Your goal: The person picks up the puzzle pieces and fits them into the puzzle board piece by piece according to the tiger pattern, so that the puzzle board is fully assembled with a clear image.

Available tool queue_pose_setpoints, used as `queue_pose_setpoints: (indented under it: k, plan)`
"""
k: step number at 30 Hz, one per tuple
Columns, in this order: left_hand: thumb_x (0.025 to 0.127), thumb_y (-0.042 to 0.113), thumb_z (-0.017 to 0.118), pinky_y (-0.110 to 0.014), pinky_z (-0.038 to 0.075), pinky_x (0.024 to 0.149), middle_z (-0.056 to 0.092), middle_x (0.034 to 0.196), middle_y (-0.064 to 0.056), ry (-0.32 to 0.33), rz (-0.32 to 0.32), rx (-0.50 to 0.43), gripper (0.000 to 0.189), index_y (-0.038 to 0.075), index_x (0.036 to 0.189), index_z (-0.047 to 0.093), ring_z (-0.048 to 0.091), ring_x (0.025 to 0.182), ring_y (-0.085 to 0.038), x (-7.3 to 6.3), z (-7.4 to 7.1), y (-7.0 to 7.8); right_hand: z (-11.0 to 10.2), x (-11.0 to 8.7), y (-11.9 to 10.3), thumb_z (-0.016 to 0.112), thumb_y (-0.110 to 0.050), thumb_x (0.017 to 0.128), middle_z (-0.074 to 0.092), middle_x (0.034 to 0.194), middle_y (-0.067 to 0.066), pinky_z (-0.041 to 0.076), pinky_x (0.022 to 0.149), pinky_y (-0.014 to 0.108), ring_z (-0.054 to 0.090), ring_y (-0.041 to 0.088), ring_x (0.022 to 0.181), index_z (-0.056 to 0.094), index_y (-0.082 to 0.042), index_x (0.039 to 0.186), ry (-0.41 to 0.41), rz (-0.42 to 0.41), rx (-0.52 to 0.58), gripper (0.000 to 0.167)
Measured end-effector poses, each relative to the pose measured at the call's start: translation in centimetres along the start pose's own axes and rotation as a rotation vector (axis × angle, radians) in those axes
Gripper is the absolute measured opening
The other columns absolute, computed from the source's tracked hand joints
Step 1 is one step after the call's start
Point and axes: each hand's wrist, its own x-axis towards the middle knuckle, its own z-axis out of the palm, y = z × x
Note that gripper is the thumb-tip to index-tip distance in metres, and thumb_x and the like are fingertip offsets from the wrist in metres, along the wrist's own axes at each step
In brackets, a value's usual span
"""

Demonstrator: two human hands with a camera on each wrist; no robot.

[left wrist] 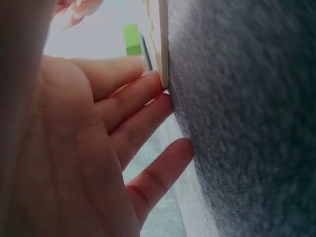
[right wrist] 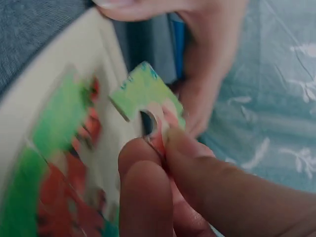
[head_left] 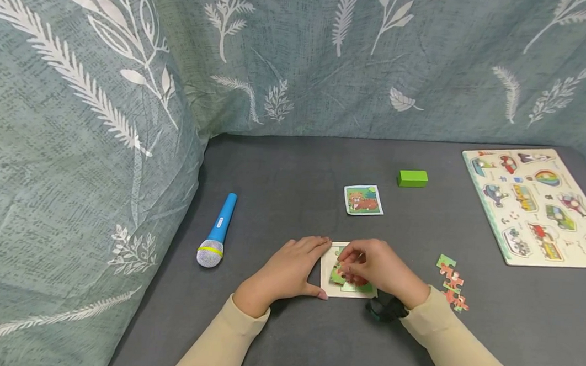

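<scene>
A small puzzle tray [head_left: 325, 273] with a pale frame lies on the dark table, partly filled with green and orange pieces. My left hand [head_left: 290, 268] rests along its left side, fingers extended. In the left wrist view, fingertips [left wrist: 154, 81] touch the tray's edge. My right hand [head_left: 383, 268] is over the tray and pinches a puzzle piece [right wrist: 143, 91] between thumb and fingers. That piece is green with some orange, and the right wrist view has it tilted up, apart from the tray. Several loose puzzle pieces [head_left: 452, 281] lie right of the right hand.
Behind the tray lies a picture card [head_left: 364, 201] of a tiger-like animal, with a green block [head_left: 412, 179] farther back. A blue toy microphone [head_left: 219, 231] is at left. On the right sits a large wooden vehicle puzzle board [head_left: 507, 216]. Patterned cloth [head_left: 299, 67] hangs behind.
</scene>
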Motion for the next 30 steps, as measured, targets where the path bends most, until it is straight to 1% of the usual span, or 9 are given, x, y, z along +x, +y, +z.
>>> queue_pose_setpoints:
  k: [2, 5, 7, 10, 13, 16, 19, 23, 30]
  plan:
    - [0.081, 0.062, 0.084, -0.048, 0.040, 0.114, 0.043, 0.163, -0.007, -0.001, 0.001, 0.004, 0.103, 0.008, 0.159, 0.044, 0.039, 0.150, -0.025, -0.1, 0.0, -0.1, 0.8, 0.2, 0.0, 0.076, 0.008, 0.090, 0.066, 0.074, -0.005, 0.050, 0.052, 0.025, 0.059, 0.008, 0.059, 0.075, -0.007, 0.090, -0.010, -0.012, -0.022, 0.015]
    - [0.081, 0.062, 0.084, -0.047, 0.040, 0.114, 0.043, 0.163, -0.007, 0.006, 0.009, 0.001, 0.103, 0.008, 0.159, 0.045, 0.039, 0.150, -0.025, -0.1, 0.1, -0.3, 1.6, 0.4, -0.1, 0.081, 0.007, 0.087, 0.066, 0.072, -0.008, 0.050, 0.056, 0.024, 0.058, 0.003, 0.061, 0.074, -0.010, 0.085, 0.015, -0.053, -0.133, 0.018]
    - [0.081, 0.063, 0.083, -0.047, 0.040, 0.114, 0.042, 0.163, -0.006, 0.011, 0.015, 0.002, 0.103, 0.009, 0.159, 0.045, 0.039, 0.150, -0.025, -0.2, 0.2, -0.4, 1.9, 0.3, -0.3, 0.084, 0.003, 0.085, 0.066, 0.075, -0.009, 0.051, 0.061, 0.024, 0.060, 0.001, 0.065, 0.075, -0.010, 0.085, 0.048, -0.087, -0.224, 0.016]
    - [0.081, 0.064, 0.082, -0.047, 0.040, 0.113, 0.042, 0.163, -0.006, 0.016, 0.024, 0.012, 0.103, 0.009, 0.160, 0.044, 0.039, 0.150, -0.025, -0.1, 0.4, -0.5, 2.2, -0.5, -0.9, 0.088, -0.004, 0.083, 0.066, 0.080, -0.007, 0.053, 0.064, 0.026, 0.062, 0.004, 0.068, 0.078, -0.010, 0.089, 0.120, -0.138, -0.383, 0.013]
    - [0.081, 0.064, 0.082, -0.047, 0.041, 0.113, 0.042, 0.163, -0.007, 0.020, 0.031, 0.022, 0.103, 0.009, 0.160, 0.044, 0.039, 0.150, -0.025, -0.1, 0.5, -0.6, 2.4, -1.9, -1.5, 0.090, -0.007, 0.082, 0.066, 0.086, -0.005, 0.056, 0.067, 0.029, 0.064, 0.010, 0.076, 0.081, -0.011, 0.093, 0.156, -0.218, -0.534, 0.015]
    - [0.081, 0.064, 0.082, -0.047, 0.041, 0.113, 0.042, 0.163, -0.006, 0.018, 0.030, 0.019, 0.103, 0.008, 0.159, 0.044, 0.039, 0.150, -0.024, 0.0, 0.4, -0.6, 2.6, -3.3, -1.8, 0.091, -0.008, 0.081, 0.066, 0.094, -0.002, 0.057, 0.072, 0.032, 0.064, 0.016, 0.084, 0.081, -0.011, 0.098, 0.122, -0.316, -0.680, 0.020]
    - [0.081, 0.063, 0.083, -0.047, 0.040, 0.114, 0.042, 0.164, -0.006, 0.008, 0.021, 0.011, 0.104, 0.008, 0.160, 0.044, 0.038, 0.150, -0.024, 0.0, 0.3, -0.6, 2.8, -4.2, -1.7, 0.091, -0.012, 0.082, 0.066, 0.103, 0.000, 0.057, 0.079, 0.034, 0.062, 0.019, 0.091, 0.080, -0.011, 0.106, 0.053, -0.364, -0.772, 0.027]
    - [0.081, 0.064, 0.082, -0.047, 0.039, 0.114, 0.041, 0.164, -0.006, 0.003, 0.016, 0.015, 0.104, 0.009, 0.160, 0.043, 0.038, 0.150, -0.024, 0.0, 0.3, -0.5, 3.0, -4.7, -1.3, 0.091, -0.016, 0.082, 0.067, 0.111, -0.001, 0.057, 0.087, 0.036, 0.063, 0.020, 0.100, 0.078, -0.012, 0.111, 0.016, -0.383, -0.834, 0.033]
    - [0.081, 0.063, 0.082, -0.047, 0.039, 0.114, 0.041, 0.164, -0.006, 0.002, 0.018, 0.014, 0.103, 0.008, 0.160, 0.044, 0.038, 0.150, -0.024, 0.0, 0.3, -0.4, 2.9, -4.9, -0.8, 0.092, -0.016, 0.081, 0.067, 0.115, -0.001, 0.058, 0.084, 0.036, 0.065, 0.019, 0.106, 0.079, -0.015, 0.114, 0.022, -0.416, -0.846, 0.036]
